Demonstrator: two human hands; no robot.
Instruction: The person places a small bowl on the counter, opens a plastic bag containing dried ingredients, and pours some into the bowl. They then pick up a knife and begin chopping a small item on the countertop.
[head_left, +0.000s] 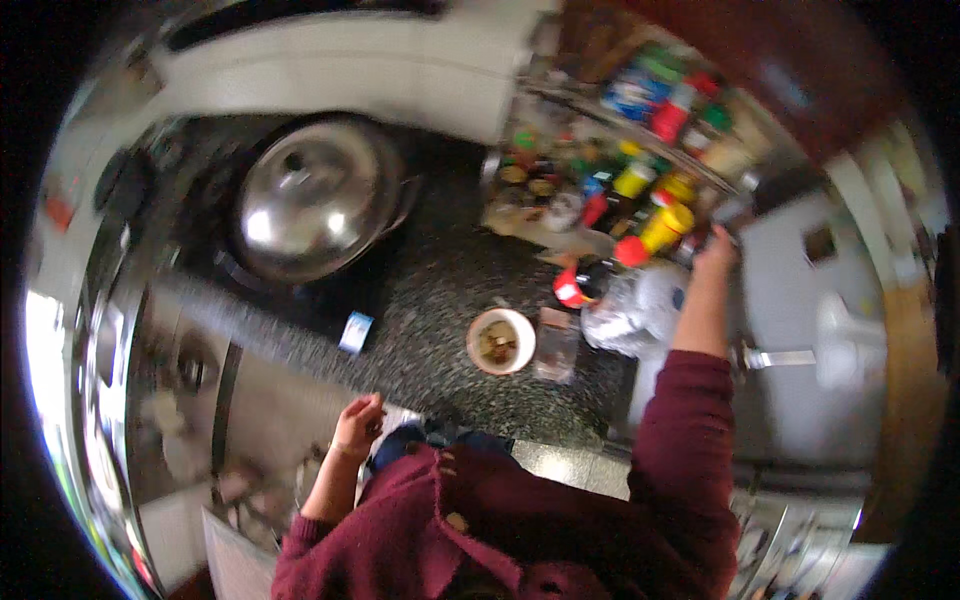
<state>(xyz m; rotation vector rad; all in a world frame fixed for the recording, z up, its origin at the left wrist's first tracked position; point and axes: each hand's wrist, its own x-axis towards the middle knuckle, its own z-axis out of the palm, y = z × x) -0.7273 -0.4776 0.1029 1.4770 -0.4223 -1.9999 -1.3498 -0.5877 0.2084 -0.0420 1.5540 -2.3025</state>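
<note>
My right hand (718, 253) reaches to the right end of the condiment shelf, beside the bottles. Its fingers are blurred against a greyish thing, and whether they grip it I cannot tell. My left hand (360, 425) hangs at the counter's front edge with its fingers curled; no object shows in it. A white cup (523, 337) with small brownish pieces in it stands on the dark speckled counter (442, 285). Close to its right lies a clear plastic packet or box (556, 349). Below my right hand sits a whitish plastic bag (626, 311).
A large pan with a domed metal lid (311, 199) is on the stove at left. A small blue-and-white packet (355, 332) lies near the front edge. Bottles, including a yellow one with a red cap (664, 229), crowd the two-tier rack (637, 139). A sink (787, 300) is at right.
</note>
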